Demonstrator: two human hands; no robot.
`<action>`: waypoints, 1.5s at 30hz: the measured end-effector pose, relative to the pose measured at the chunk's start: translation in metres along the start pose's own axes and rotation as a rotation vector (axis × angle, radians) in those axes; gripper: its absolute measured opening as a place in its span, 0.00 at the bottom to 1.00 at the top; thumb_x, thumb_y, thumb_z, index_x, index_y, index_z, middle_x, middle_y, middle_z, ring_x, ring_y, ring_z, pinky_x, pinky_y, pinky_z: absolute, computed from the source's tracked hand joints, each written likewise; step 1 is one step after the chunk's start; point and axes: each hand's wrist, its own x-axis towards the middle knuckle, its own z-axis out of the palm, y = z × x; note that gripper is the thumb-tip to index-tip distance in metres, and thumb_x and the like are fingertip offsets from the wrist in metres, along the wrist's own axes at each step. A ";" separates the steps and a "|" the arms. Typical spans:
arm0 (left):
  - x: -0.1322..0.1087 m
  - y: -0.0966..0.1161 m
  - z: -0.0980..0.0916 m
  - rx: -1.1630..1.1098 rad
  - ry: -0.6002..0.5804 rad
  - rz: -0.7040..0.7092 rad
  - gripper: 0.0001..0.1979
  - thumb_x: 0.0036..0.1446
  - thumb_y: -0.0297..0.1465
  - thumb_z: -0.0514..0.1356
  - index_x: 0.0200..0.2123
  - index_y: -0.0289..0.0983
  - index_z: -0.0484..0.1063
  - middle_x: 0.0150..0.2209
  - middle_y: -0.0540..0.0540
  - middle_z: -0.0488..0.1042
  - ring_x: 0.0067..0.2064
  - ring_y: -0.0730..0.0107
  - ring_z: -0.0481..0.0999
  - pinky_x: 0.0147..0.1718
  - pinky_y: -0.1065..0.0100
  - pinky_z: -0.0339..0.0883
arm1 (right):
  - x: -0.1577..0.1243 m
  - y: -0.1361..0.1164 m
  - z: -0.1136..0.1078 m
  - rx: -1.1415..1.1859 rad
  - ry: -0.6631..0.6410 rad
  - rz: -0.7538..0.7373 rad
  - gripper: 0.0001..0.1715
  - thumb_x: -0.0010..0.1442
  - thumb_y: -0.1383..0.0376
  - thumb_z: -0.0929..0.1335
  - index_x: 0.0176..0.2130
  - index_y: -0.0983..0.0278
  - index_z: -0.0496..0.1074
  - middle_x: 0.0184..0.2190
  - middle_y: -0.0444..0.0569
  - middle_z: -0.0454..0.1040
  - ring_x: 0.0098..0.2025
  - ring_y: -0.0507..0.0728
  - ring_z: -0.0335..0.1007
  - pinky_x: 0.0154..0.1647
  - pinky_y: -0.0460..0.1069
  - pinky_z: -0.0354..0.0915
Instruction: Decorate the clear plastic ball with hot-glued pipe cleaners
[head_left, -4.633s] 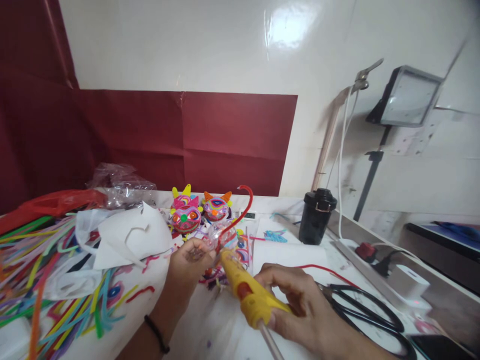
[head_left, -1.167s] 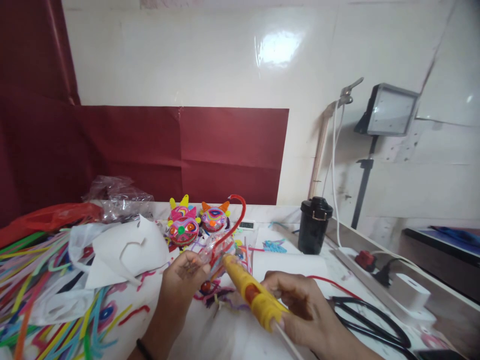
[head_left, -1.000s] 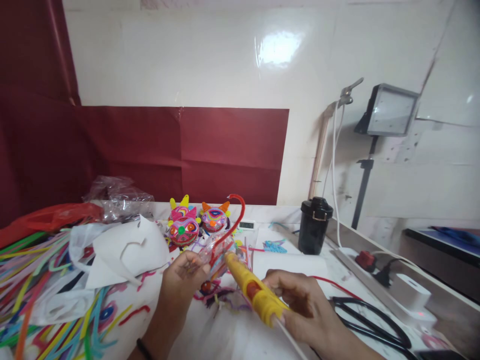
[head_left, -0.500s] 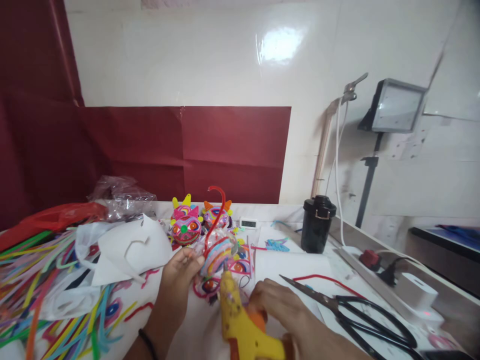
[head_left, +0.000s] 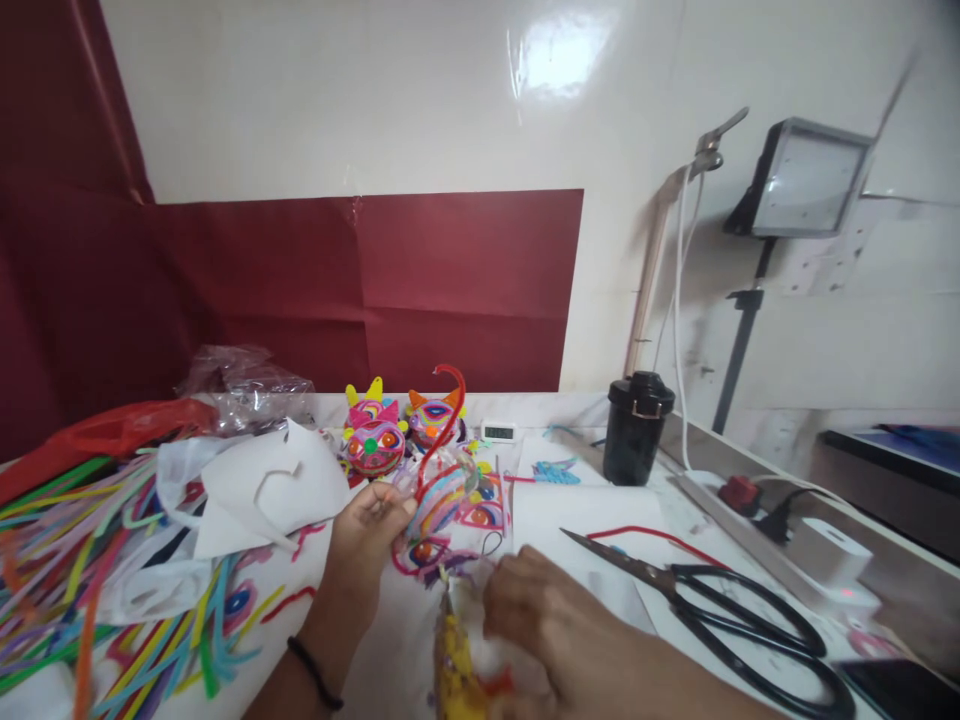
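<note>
My left hand (head_left: 367, 540) pinches the edge of a rainbow-striped pipe-cleaner piece (head_left: 444, 500) between thumb and fingers. A red pipe cleaner (head_left: 454, 425) rises from that piece and hooks over at its top. Just below lies a colourful face-like craft with orange eyes (head_left: 480, 515), partly covered by the striped piece. My right hand (head_left: 540, 610) is closed around a yellow hot glue gun (head_left: 454, 660), whose nozzle points up and away, below the craft and apart from it. The gun's handle is mostly hidden by the hand and the frame edge.
Loose pipe cleaners (head_left: 67, 560) and white paper scraps (head_left: 262, 490) cover the left side. Two finished-looking animal faces (head_left: 375, 445) stand behind. Black scissors (head_left: 667, 580), a black cup (head_left: 636, 430), a small digital clock (head_left: 498, 432) and a power strip (head_left: 787, 560) are to the right.
The glue gun has come down and toward me, its nozzle leaving the striped piece. My left hand keeps its pinch. The camera view has tilted slightly downward.
</note>
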 end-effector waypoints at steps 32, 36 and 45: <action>-0.013 0.000 0.020 0.171 -0.032 -0.006 0.11 0.37 0.32 0.67 0.18 0.38 0.66 0.14 0.58 0.59 0.17 0.78 0.56 0.19 0.74 0.49 | 0.048 0.040 -0.039 0.418 0.445 0.339 0.07 0.53 0.72 0.69 0.24 0.65 0.71 0.23 0.43 0.70 0.25 0.51 0.63 0.29 0.46 0.58; -0.013 0.000 0.016 0.155 -0.083 -0.036 0.11 0.40 0.32 0.67 0.21 0.37 0.66 0.16 0.57 0.62 0.19 0.77 0.59 0.20 0.74 0.52 | 0.048 0.045 -0.034 0.521 0.444 0.409 0.08 0.52 0.69 0.69 0.22 0.65 0.71 0.22 0.43 0.69 0.25 0.51 0.63 0.27 0.45 0.57; -0.010 -0.006 0.008 0.064 -0.156 -0.072 0.11 0.43 0.33 0.68 0.23 0.37 0.67 0.17 0.57 0.65 0.20 0.77 0.62 0.21 0.74 0.55 | 0.049 0.052 -0.027 0.849 0.422 0.517 0.10 0.49 0.62 0.72 0.26 0.65 0.70 0.19 0.40 0.67 0.21 0.49 0.59 0.22 0.44 0.56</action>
